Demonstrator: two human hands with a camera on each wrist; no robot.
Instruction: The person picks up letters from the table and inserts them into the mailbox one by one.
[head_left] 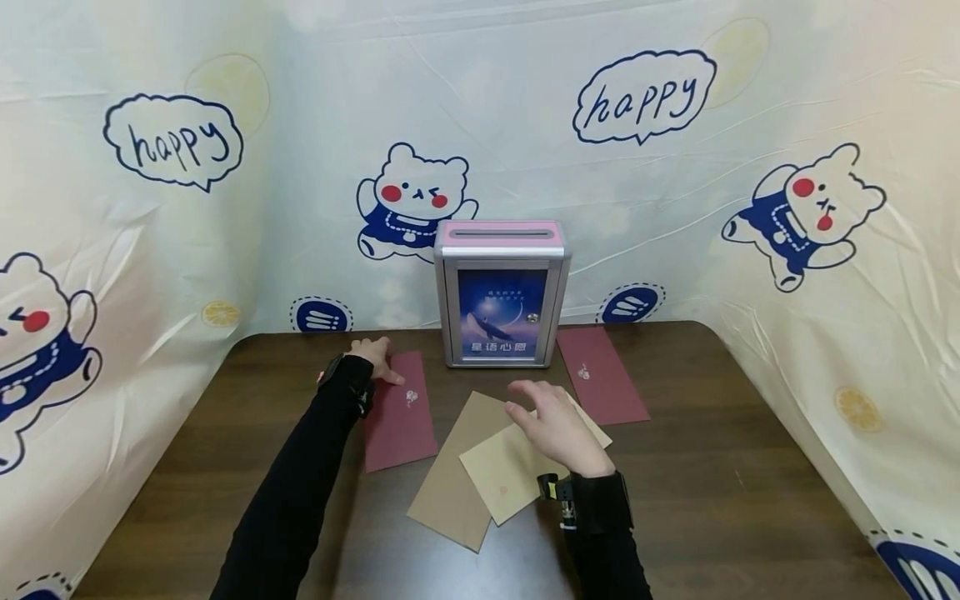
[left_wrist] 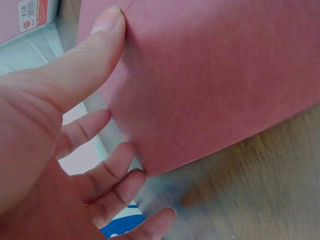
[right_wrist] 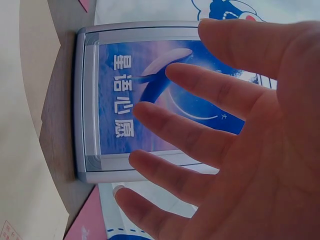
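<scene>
Brown table (head_left: 735, 517), printed curtain (head_left: 315, 233) behind: the left red envelope (head_left: 405, 429) lies left of the box (head_left: 498, 308), the left hand (head_left: 373, 358) resting its thumb on it, fingers loose at its edge; the right hand (head_left: 561, 427), relaxed and holding nothing, hovers over a cream envelope (head_left: 498, 467). Dragging by thumb alone could crease the left red envelope. Legible writing: "星语心愿" on the box, "happy" on the curtain.

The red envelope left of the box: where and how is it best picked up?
The red envelope is probably best pinched at its far short edge, coming from the back of the table, thumb above, fingers below. It lies flat, so only an edge offers purchase, and that one sits near the table's back rim, where the left hand is.
</scene>
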